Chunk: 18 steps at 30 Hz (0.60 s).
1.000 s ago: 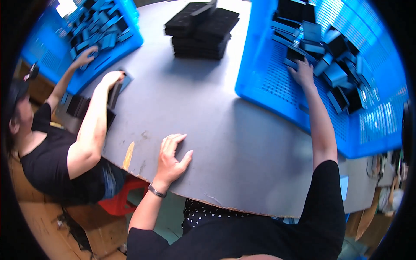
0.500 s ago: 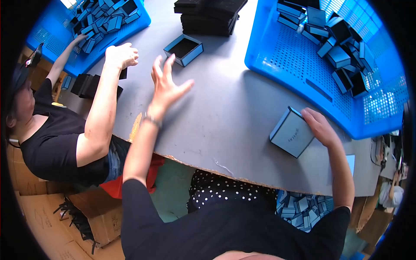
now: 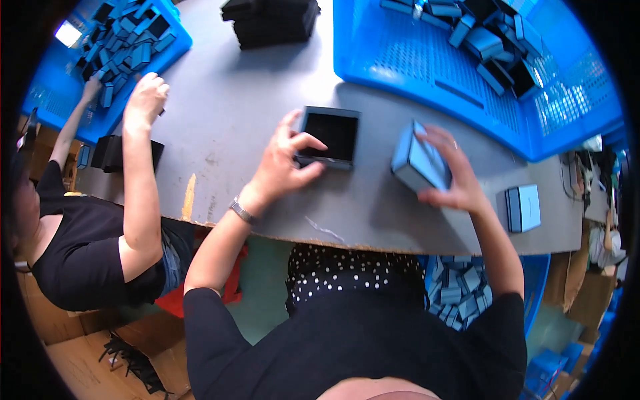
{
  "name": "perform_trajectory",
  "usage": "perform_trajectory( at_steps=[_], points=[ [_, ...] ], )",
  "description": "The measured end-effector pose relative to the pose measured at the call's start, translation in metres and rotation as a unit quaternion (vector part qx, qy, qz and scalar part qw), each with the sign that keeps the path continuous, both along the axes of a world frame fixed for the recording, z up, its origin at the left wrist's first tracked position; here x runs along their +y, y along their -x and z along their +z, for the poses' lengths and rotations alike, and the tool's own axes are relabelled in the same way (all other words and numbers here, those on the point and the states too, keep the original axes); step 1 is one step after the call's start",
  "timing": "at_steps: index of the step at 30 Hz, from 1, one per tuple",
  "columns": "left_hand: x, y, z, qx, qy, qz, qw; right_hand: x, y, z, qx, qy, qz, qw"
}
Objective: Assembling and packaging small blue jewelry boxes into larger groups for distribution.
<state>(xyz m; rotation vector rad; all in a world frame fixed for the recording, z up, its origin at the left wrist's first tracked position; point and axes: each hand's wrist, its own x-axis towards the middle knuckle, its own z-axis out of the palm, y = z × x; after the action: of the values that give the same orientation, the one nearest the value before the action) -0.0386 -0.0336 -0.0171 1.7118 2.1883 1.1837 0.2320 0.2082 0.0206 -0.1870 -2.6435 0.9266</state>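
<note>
My left hand [image 3: 283, 163] grips the left side of an open shallow box [image 3: 333, 137] with a black inside and a grey-blue rim. One finger reaches over that rim, and the thumb lies by the near left corner. To the right, a light-blue box [image 3: 417, 163] with dark edging is tilted on the table, its near right side in my right hand [image 3: 457, 170]. The fingers lie across its top and the thumb presses low on the near side. A short gap separates the two boxes.
Blue crates with small boxes stand at far right [image 3: 427, 100] and far left [image 3: 177, 50]. A black stack [image 3: 270, 23] lies at the back. A small blue box [image 3: 523, 209] sits right. At left, a co-worker's arm [image 3: 140, 180] reaches over the table [image 3: 227, 133]. Below lies a box-filled bin [image 3: 537, 293].
My left hand has taken hold of the open box and brought it nearer and to the right. My right hand has closed on the light-blue box and tilted it. The view has shifted.
</note>
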Motion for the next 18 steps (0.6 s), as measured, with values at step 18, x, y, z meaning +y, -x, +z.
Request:
perform_trajectory(
  at_steps=[18],
  points=[
    [0.013,-0.078,-0.013,-0.076,0.007,0.018,0.997,-0.052,0.067,-0.003,-0.067,-0.232,0.082,0.967]
  ],
)
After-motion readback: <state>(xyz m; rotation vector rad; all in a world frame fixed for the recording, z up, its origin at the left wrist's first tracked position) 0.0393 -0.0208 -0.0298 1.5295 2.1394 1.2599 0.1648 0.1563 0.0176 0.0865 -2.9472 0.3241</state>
